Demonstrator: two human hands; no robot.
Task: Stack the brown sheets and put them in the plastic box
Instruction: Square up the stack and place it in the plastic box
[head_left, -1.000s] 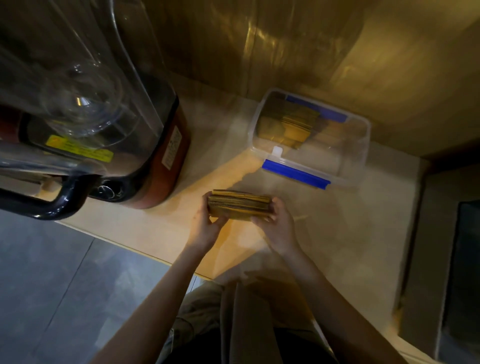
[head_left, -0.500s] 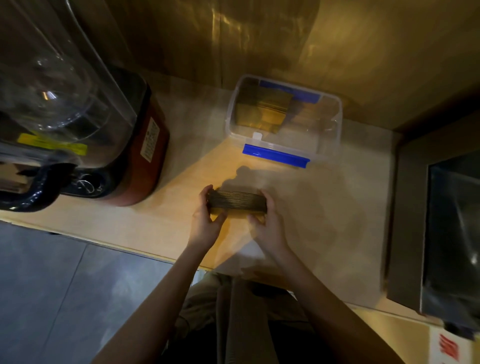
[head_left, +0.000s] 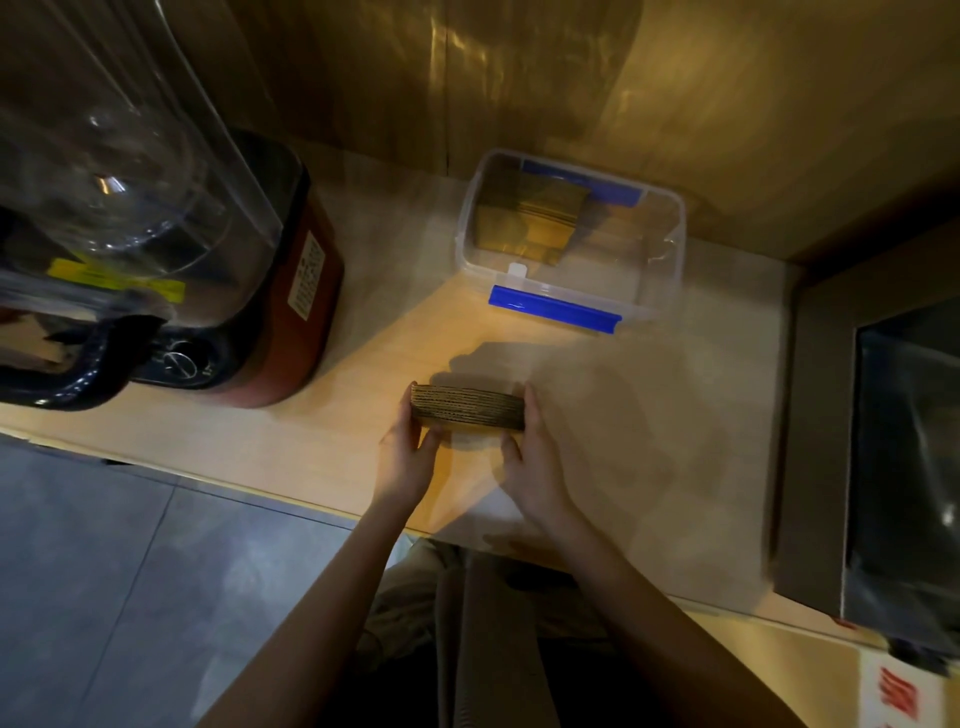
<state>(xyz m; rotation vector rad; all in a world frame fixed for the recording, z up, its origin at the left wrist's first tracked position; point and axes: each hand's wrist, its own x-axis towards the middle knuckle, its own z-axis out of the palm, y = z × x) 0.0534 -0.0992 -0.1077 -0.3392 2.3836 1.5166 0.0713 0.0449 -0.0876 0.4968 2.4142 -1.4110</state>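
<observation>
1. Head view: You held a stack of brown sheets edge-on between both hands, low over the pale wooden counter, near its front edge.
2. Your left hand clasped the stack's left end, fingers curled round it and thumb pressed under the near face.
3. Your right hand clasped the right end in the same way, fingers wrapped over the far corner, thumb on the near side.
4. The clear plastic box stood open farther back on the counter, against the wall and well apart from your hands. More brown sheets already lay inside it, toward its left half.
5. A blue clip ran along the box's near rim; a second blue one showed on the far side.
6. A blender with a red base and clear jug stood at the left of the counter.
7. A dark appliance filled the right edge, blurred.
</observation>
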